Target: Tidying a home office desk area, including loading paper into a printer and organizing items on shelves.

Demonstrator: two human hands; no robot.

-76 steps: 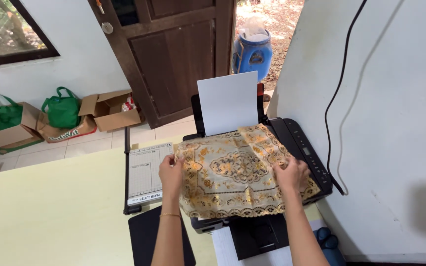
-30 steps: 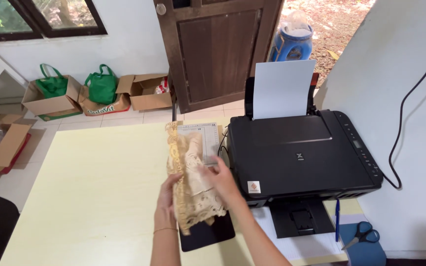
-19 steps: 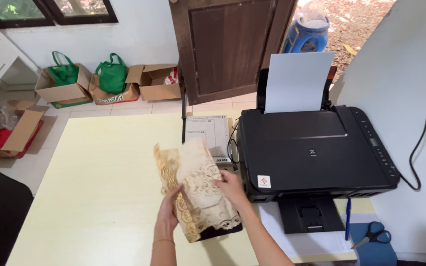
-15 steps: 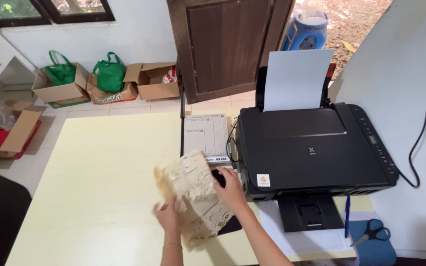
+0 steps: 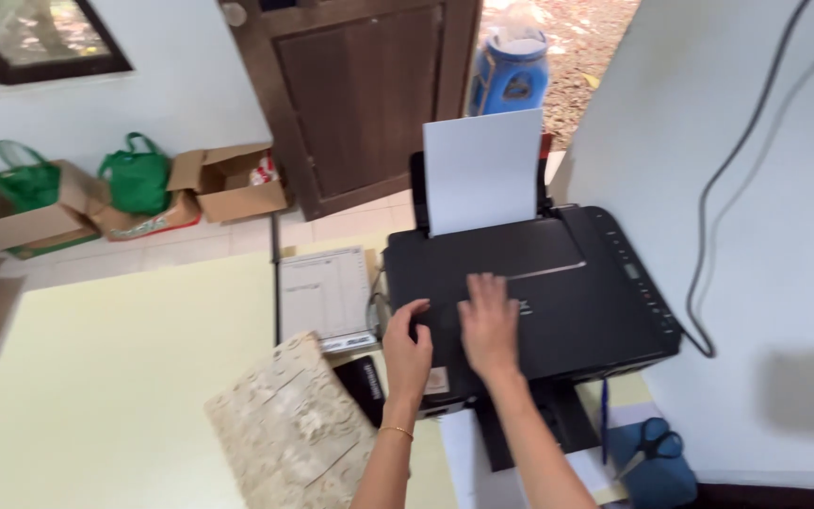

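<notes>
No grip is closing on anything: the left hand (image 5: 407, 344) is resting open at the printer's (image 5: 558, 311) front left corner, and the right hand (image 5: 488, 325) is lying flat on its lid at frame centre. The lace cloth (image 5: 284, 429) is lying released on the table (image 5: 96, 377), lower left, apparently laid aside to bare the lid.

Bright daylight enters through the open doorway; slight motion blur throughout, and a soft shadow on the right wall.
</notes>
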